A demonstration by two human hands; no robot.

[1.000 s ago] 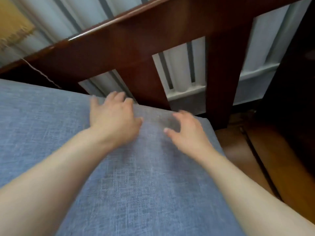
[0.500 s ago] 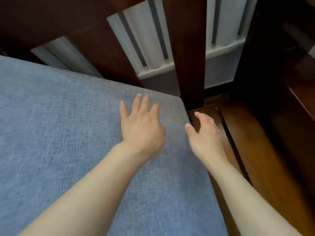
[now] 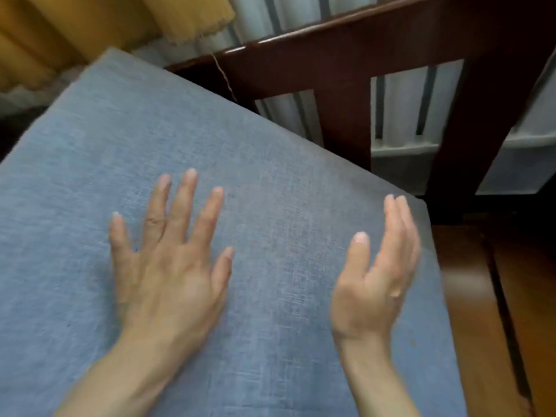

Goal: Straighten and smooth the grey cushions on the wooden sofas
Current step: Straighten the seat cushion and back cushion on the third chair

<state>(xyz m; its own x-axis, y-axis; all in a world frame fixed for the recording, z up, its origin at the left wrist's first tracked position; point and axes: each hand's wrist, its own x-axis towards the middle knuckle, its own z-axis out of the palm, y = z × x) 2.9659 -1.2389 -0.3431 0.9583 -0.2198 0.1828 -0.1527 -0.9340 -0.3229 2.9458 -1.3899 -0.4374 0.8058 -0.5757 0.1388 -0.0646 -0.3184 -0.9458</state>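
Grey woven fabric covers the seat cushion (image 3: 270, 182), which fills most of the view and lies on the dark wooden sofa frame (image 3: 346, 73). Its visible long edge runs diagonally from the upper left corner down to the right corner beside the frame's upright post (image 3: 460, 130); how far it extends toward the viewer cannot be told. The far edge sits close against the slatted backrest, and the right edge ends just beside bare wooden floor (image 3: 493, 311), which lies open along that side. The left hand (image 3: 168, 266) lies palm-down on the cushion with fingers straight and spread, holding nothing. The right hand (image 3: 373, 281) is turned on edge near the right corner, fingers straight and together, thumb apart, grasping nothing; whether it touches the fabric cannot be told. Yellow curtain cloth (image 3: 90, 22) hangs at upper left, and a white radiator (image 3: 403, 109) shows through the slats. No writing is legible.
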